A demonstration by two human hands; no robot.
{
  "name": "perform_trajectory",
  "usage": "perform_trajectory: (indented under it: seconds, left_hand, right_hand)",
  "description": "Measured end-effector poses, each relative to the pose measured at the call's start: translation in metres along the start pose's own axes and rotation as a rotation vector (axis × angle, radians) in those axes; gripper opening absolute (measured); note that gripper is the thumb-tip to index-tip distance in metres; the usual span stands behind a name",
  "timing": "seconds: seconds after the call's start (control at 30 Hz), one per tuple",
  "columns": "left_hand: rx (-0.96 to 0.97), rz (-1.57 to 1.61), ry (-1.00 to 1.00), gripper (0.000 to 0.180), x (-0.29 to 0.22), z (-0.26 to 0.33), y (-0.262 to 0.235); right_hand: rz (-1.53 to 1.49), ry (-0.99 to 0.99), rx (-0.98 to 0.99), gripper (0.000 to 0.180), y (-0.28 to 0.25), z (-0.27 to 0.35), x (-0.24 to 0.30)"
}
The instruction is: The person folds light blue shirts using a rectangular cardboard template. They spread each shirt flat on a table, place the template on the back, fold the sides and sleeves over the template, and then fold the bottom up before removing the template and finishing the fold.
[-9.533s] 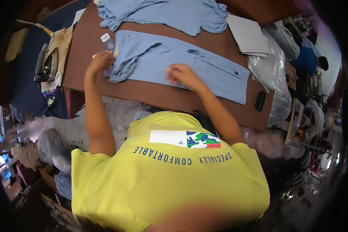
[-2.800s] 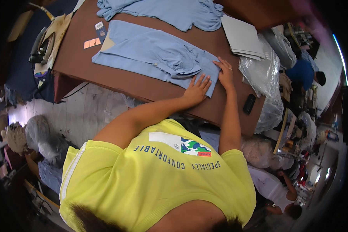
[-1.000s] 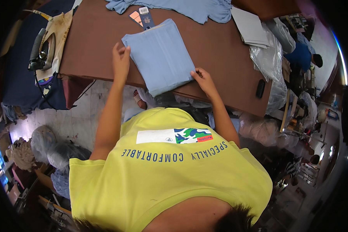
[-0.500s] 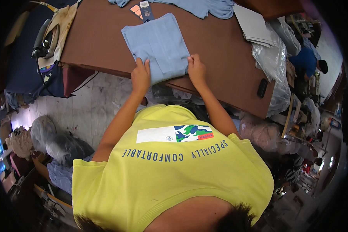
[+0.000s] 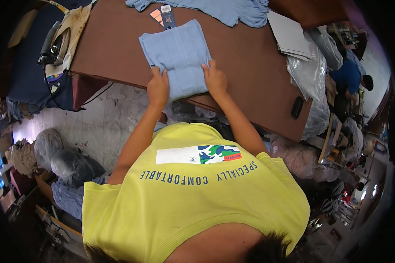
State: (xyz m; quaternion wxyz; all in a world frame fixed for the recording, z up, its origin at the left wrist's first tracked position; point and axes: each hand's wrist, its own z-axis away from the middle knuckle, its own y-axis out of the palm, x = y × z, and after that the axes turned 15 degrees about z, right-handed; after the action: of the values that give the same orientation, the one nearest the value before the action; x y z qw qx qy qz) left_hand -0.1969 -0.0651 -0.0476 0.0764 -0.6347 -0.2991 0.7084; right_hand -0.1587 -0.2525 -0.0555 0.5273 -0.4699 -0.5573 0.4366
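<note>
A light blue folded garment lies on the brown-covered table, its near end reaching over the front edge. My left hand grips its left side, thumb on top and fingers curled round the edge. On the opposite side my right hand pinches the cloth the same way. A crease runs across the garment between my hands. Dark and orange hang tags stick out past its far edge. The underside of the cloth is hidden.
An iron rests on a cloth pad at the left. More blue cloth lies along the far side. White card sheets, clear plastic bags and a small black object sit at the right. A person in blue is farther right.
My right hand has shifted left and slightly down with the garment's edge. The garment looks narrower, and a crease across its middle shows more clearly. Both hands keep their grip.
</note>
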Motion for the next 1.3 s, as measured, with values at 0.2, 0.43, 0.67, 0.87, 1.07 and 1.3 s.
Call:
perform_trajectory:
  seconds: [0.2, 0.43, 0.67, 0.87, 1.07, 1.3]
  left_hand:
    - [-0.010, -0.008, -0.061, 0.039, 0.005, -0.020, -0.007]
    - [-0.092, 0.205, 0.065, 0.045, -0.012, -0.048, -0.017]
    - [-0.212, 0.136, 0.186, 0.040, 0.007, -0.076, 0.001]
    - [-0.107, -0.260, 0.167, 0.039, -0.025, -0.077, -0.012]
    - [0.294, -0.298, 0.630, 0.049, -0.029, -0.020, 0.021]
    - [0.251, -0.341, 0.549, 0.049, -0.012, -0.026, 0.033]
  right_hand:
    - [0.134, 0.025, 0.101, 0.041, -0.020, -0.024, 0.003]
    - [-0.202, 0.016, 0.073, 0.042, 0.007, -0.081, 0.003]
    - [-0.018, 0.012, -0.156, 0.028, 0.007, -0.105, 0.034]
    - [0.174, -0.031, -0.182, 0.025, 0.032, -0.105, 0.031]
    - [0.150, 0.056, -0.141, 0.024, 0.032, -0.114, 0.031]
    - [-0.061, -0.327, -0.426, 0.037, -0.005, -0.104, 0.041]
